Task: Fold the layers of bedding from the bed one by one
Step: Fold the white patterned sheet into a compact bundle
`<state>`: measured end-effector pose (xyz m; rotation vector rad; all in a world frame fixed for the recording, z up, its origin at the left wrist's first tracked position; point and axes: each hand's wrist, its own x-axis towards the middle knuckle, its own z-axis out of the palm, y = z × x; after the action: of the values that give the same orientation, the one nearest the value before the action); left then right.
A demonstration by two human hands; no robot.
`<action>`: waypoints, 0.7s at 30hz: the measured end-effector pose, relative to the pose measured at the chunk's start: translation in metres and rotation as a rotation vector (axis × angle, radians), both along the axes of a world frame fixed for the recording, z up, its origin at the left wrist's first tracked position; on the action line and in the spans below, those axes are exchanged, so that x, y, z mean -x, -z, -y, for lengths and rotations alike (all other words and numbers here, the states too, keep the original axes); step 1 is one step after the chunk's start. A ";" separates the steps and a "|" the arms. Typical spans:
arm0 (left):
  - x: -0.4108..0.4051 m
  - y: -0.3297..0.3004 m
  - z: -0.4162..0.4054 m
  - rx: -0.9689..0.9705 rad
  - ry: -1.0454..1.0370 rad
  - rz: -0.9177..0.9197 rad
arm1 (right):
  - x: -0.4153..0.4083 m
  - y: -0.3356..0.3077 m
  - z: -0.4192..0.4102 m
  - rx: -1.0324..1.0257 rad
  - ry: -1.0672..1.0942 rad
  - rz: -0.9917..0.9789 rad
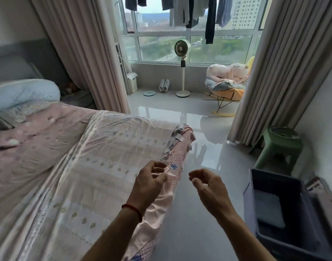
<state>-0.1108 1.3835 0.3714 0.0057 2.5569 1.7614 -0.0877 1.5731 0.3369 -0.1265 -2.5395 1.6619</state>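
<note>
While a pale patterned quilt (108,166) lies spread over the bed at centre left, its edge draping to the floor, a person's left hand (150,180) pinches that edge; the right hand (208,187) hovers just beside it, loosely curled and grasping nothing. One-handed, the slippery cloth could slide floorward. Its lower corner is cut off by the frame; a grey bin (285,240) stands lower right.

Lit by soft overcast daylight through the window (189,34), brightest at centre. Pale glare and mirrored reflections across the glossy floor (180,117). Shadows faint and diffuse. Dim at the left wall. Wide-angle bending of the curtains (80,53) near the edges; slight softness throughout.
</note>
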 end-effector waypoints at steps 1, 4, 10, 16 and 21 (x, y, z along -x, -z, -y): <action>0.023 -0.002 -0.018 0.020 -0.044 0.009 | 0.027 -0.002 -0.025 -0.010 -0.055 0.028; 0.064 -0.009 -0.048 0.078 -0.084 0.059 | 0.084 -0.013 -0.075 -0.048 -0.157 0.096; 0.193 -0.021 -0.093 0.179 -0.236 0.039 | 0.247 -0.036 -0.135 -0.047 -0.309 0.057; 0.348 0.018 -0.142 0.141 -0.376 0.005 | 0.410 -0.009 -0.175 -0.157 -0.449 0.079; 0.497 0.055 -0.178 0.146 -0.426 0.100 | 0.544 0.001 -0.215 -0.274 -0.545 0.138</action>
<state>-0.6081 1.5613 0.3161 -0.6586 2.7532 1.6234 -0.6319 1.7880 0.3362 0.5363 -3.0698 1.4548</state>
